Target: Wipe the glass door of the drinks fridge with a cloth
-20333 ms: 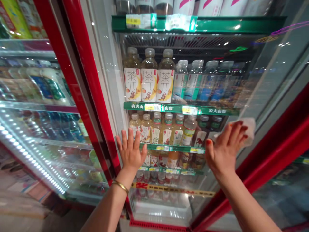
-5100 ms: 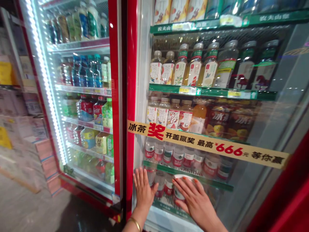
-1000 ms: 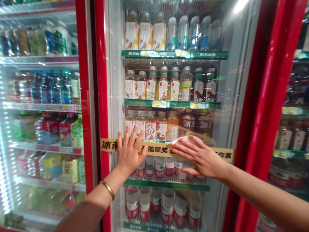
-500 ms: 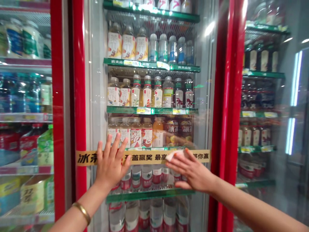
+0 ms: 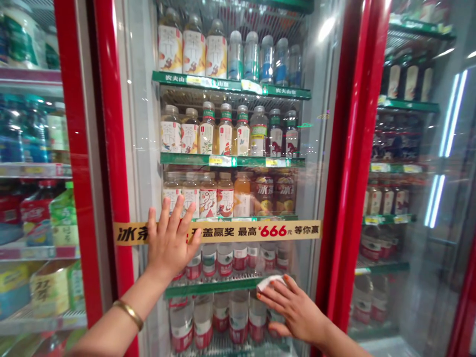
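My left hand, fingers spread and holding nothing, lies flat across the left part of a tan banner strip on the glass door of a red-framed drinks fridge. My right hand presses a white cloth beneath its fingers against the glass, lower and to the right, below the banner. Behind the glass, bottles line green-edged shelves.

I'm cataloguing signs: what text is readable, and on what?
Banner: "冰茶", left hand hides part, "盖赢奖 最高 ¥666元 等你赢"
Green shelf strip: "农夫山泉"
Tall bottles: "茶π"
Dark containers: "冰"
Yellow carton: "双"
Price tags: too small, blurred
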`<state>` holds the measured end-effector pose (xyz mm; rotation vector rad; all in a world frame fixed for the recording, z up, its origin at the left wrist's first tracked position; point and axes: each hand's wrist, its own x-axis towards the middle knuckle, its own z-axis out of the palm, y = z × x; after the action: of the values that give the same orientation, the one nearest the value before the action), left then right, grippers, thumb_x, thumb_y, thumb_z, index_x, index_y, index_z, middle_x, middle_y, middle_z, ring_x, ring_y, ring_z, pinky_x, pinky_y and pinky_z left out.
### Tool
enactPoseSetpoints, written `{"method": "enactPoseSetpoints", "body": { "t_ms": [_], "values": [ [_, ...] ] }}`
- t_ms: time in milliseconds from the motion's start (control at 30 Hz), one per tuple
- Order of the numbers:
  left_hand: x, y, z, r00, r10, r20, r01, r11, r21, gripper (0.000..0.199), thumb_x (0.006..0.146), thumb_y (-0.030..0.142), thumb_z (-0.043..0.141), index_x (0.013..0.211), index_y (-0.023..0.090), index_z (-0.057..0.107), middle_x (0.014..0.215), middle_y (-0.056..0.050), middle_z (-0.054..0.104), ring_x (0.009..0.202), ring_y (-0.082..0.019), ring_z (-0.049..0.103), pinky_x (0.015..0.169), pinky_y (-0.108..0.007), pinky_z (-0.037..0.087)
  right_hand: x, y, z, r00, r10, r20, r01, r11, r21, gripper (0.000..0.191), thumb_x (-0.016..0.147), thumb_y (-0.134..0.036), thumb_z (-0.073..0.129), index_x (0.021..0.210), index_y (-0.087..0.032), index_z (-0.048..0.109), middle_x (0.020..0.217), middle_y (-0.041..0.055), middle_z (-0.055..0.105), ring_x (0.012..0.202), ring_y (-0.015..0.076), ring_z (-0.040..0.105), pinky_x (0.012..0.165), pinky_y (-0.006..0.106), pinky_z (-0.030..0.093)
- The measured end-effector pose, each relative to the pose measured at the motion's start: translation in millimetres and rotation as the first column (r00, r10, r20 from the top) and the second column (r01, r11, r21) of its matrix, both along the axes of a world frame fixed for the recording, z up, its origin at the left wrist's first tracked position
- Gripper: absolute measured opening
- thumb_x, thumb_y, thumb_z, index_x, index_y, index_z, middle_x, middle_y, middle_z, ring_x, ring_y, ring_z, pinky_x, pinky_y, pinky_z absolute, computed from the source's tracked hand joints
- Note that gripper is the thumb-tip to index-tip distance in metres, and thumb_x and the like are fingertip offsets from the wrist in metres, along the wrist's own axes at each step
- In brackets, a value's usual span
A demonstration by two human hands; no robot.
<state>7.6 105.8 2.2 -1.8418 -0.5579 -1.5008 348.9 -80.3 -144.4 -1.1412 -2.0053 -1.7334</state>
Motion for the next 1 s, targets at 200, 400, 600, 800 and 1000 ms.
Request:
{"method": "enactPoseSetpoints", "body": {
  "t_ms": [200,400,600,800,1000],
  "values": [
    [-1.0,-0.1,-0.5,1.000,0.026,-0.009,-0.026,1.000,-0.003,0.085,0.104,0.040,0.062,0.178,0.034,0.020,0.186,0.000,0.015,0.175,-0.025,0.008,0.144,-0.054,0.002,5.8,26.1,29.9,0.812,-0.050,-0.581,0.185,0.967,0.176,0.091,0.103,-0.041,0.055,0.180,-0.025,0.009,0.185,0.0078,0.009,0.172,0.0385,0.003,0.135,0.080,0.020],
    [-2.9,2.8,-2.2,0.999,0.042,-0.009,-0.042,0.999,-0.005,0.087,0.102,0.038,0.064,0.177,0.037,0.021,0.186,0.002,0.017,0.175,-0.027,0.011,0.145,-0.055,0.004,-116.1,76.2,-22.7,0.731,-0.138,-0.669,0.341,0.922,0.182,0.079,0.094,-0.061,0.047,0.168,-0.034,0.050,0.176,0.0005,0.043,0.172,0.0393,0.009,0.137,0.078,0.019],
    [-3.9,2.0,-2.3,0.999,0.033,-0.014,-0.033,0.999,-0.025,0.086,0.103,0.038,0.064,0.177,0.036,0.021,0.187,0.004,0.014,0.175,-0.028,0.012,0.145,-0.051,0.002,-92.7,54.2,-72.4,0.838,-0.202,-0.507,0.324,0.932,0.163,0.075,0.087,-0.068,0.051,0.158,-0.043,0.061,0.172,-0.0098,0.048,0.173,0.0360,0.006,0.141,0.071,0.013],
    [-4.1,2.8,-4.8,1.000,0.015,0.010,-0.015,0.999,-0.050,0.086,0.101,0.039,0.063,0.176,0.042,0.022,0.187,0.008,0.015,0.173,-0.036,0.018,0.144,-0.062,0.008,-37.9,47.1,55.8,0.550,0.076,-0.831,0.192,0.957,0.215,0.087,0.110,-0.055,0.032,0.179,-0.016,-0.004,0.186,0.0195,0.000,0.173,0.0442,0.005,0.126,0.088,0.029],
    [-3.3,3.5,-4.7,1.000,0.000,0.010,0.000,0.999,-0.052,0.085,0.101,0.040,0.063,0.176,0.041,0.023,0.187,0.009,0.014,0.173,-0.037,0.018,0.144,-0.061,0.006,-26.3,36.7,40.9,0.554,0.045,-0.831,0.233,0.951,0.206,0.092,0.110,-0.058,0.039,0.179,-0.016,-0.004,0.187,0.0176,0.000,0.174,0.0436,0.007,0.131,0.081,0.029]
  ]
}}
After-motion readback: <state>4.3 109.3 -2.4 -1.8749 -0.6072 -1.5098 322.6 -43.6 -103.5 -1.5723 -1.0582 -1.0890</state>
